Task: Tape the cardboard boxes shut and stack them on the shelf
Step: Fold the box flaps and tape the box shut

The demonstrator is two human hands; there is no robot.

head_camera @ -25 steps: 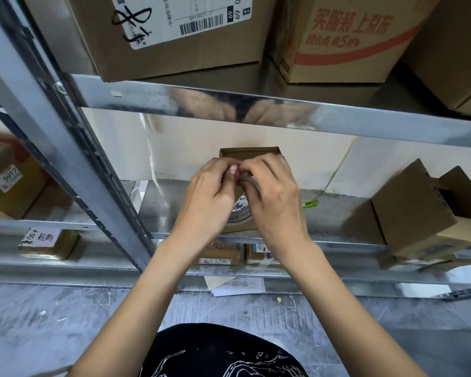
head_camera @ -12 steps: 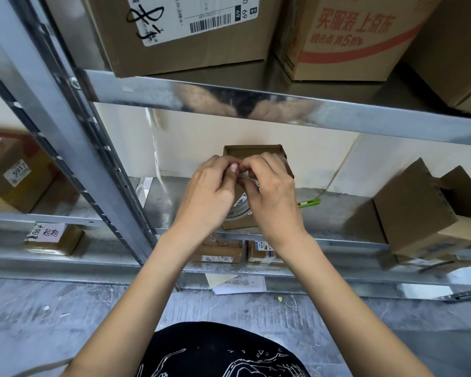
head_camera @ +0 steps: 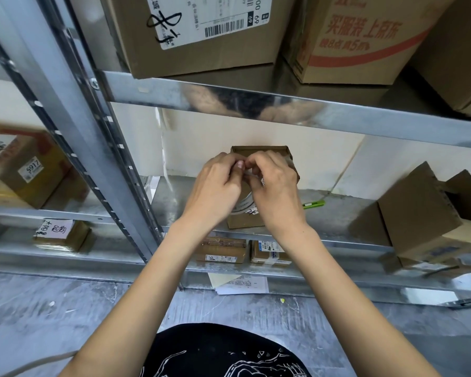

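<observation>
Both arms reach forward to a small box on the middle shelf. Left hand and right hand meet above the box, fingers curled, fingertips together, pinching the end of a tape roll held against the box front. Green cutter lies right of box.

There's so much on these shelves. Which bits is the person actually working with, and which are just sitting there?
In use:
- left hand and right hand, pinching tape
- tape roll
- small open box behind the hands

Just lying about:
- green cutter
- tilted open box
- two small parcels below
- papers on the floor
</observation>
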